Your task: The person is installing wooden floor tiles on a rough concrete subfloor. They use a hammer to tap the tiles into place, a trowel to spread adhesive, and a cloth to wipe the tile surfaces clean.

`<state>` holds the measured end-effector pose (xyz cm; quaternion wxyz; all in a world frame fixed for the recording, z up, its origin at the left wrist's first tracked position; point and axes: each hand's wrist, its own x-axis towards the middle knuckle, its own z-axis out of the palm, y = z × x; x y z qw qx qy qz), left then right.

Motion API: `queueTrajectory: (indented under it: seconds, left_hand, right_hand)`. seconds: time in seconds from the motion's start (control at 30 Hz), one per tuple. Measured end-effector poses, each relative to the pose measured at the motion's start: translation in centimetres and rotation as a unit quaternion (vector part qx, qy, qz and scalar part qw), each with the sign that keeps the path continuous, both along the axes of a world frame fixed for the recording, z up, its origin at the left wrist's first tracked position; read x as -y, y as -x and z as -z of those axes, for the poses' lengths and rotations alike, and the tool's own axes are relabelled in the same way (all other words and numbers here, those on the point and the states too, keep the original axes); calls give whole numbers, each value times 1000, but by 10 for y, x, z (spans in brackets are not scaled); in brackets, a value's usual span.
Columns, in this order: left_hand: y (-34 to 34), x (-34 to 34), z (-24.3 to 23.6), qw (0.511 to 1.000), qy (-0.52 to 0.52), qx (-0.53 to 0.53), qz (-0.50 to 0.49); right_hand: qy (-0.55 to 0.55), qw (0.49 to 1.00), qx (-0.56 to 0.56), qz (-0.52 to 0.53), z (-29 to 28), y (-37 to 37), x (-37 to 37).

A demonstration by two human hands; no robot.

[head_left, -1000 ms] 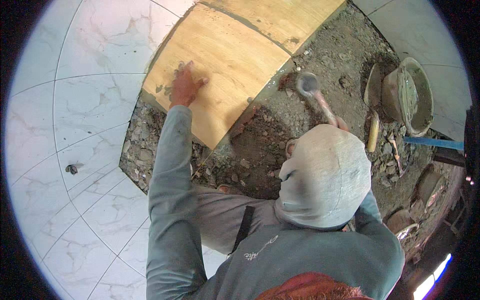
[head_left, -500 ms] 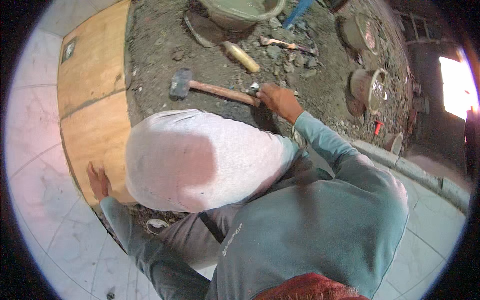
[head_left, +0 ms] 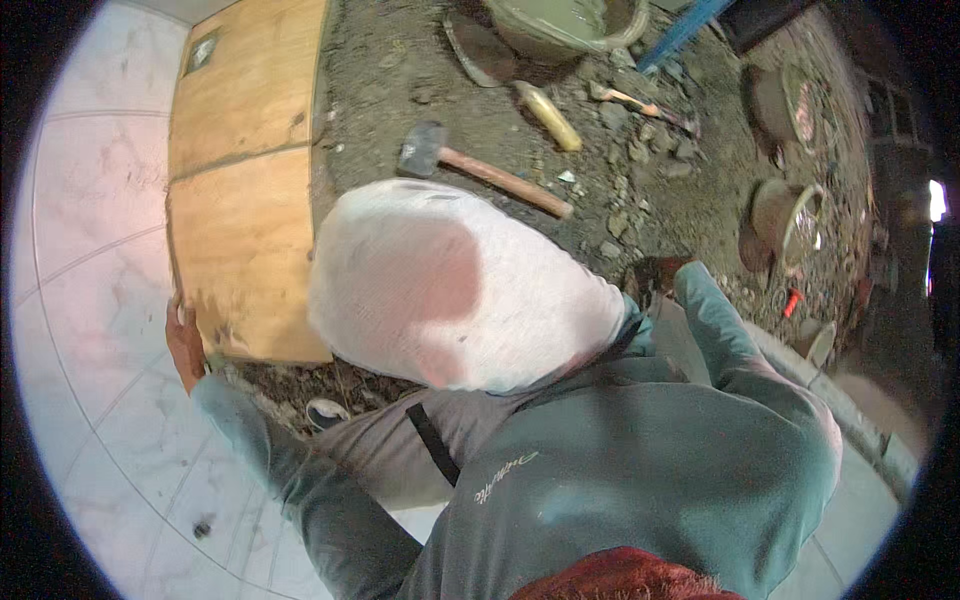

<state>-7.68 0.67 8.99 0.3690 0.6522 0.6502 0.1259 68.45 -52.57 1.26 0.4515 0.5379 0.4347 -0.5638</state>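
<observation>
L hand (head_left: 185,345) at near-left edge of yellow tile (head_left: 245,250) on left, R hand (head_left: 661,271) shadowed on right, can't tell if either grips; mallet (head_left: 502,182) lies btwn, farther off, on dirt (head_left: 370,100).

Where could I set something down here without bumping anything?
The nearer yellow tile looks bare between the left hand and the farther tile. A soil strip between the farther tile and the mallet looks open too. It's crowded around the mortar basin, wooden-handled tool and rubble.

Mallet (head_left: 490,176): out of my grip.
Right hand (head_left: 660,270): drawn back toward my body.
Left hand (head_left: 184,345): moved to outer edge of yellow tile (head_left: 250,265).
</observation>
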Motion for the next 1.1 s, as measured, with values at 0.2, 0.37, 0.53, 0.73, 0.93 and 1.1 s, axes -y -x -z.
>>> queueTrajectory:
  seconds: [0.2, 0.37, 0.53, 0.73, 0.93, 1.1]
  left_hand:
    - [16, 61, -102, 983, -59, -176, 10]
    - [46, 245, -146, 934, -146, -260, -195]
    - [15, 493, -64, 844, -158, -282, -428]
    - [-149, 731, 58, 683, 0, -342, -645]
    - [-335, 784, 180, 567, 268, -276, -728]
    - [-424, 736, 185, 225, 448, -250, -828]
  right_hand:
    - [-30, 996, -72, 38, 9, -7, -57]
    - [-136, 986, -57, 72, -14, -53, -185]
    - [-293, 949, -94, 74, -57, -52, -410]
    - [-393, 885, -248, 25, -122, 101, -691]
    - [-333, 806, -484, -79, -142, 282, -743]
    - [-404, 791, -355, -293, -117, 305, -677]
